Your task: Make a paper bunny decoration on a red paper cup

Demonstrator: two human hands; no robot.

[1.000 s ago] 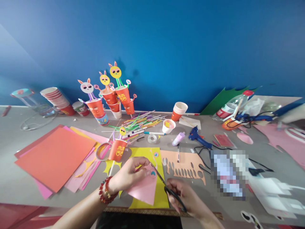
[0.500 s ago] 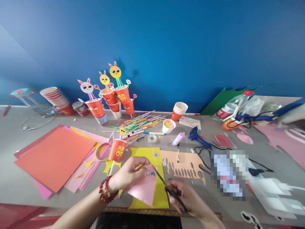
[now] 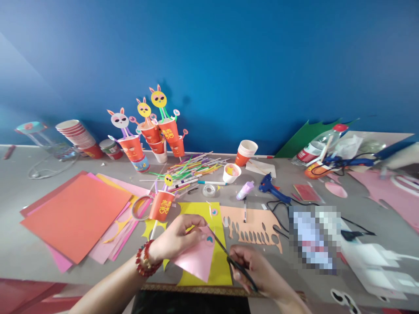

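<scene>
My left hand (image 3: 180, 237), with red beads at its wrist, pinches a pink sheet of paper (image 3: 198, 264) that bears a small drawn circle with a teal shape inside. In my right hand (image 3: 250, 266) are black-handled scissors (image 3: 240, 268), their blades at the pink paper's right edge beside that circle. Beneath both lies a yellow sheet (image 3: 220, 270). On it, beyond the blades, rests a small pink cut-out (image 3: 214, 212) with a similar teal mark. A red paper cup (image 3: 162, 205) with a yellow face on top stands just past my left hand.
Coloured sheets (image 3: 80, 213) are piled at left. Behind stand decorated cups (image 3: 132, 148) and scattered sticks (image 3: 196, 168). A peach sheet with cut-out holes (image 3: 252, 226), a blue glue gun (image 3: 273, 189) with its cable, and a white power strip (image 3: 376, 261) occupy the right.
A thin pink scrap near the small cut-out has shifted slightly up and left. Both hands, the pink paper and the scissors stay almost in place.
</scene>
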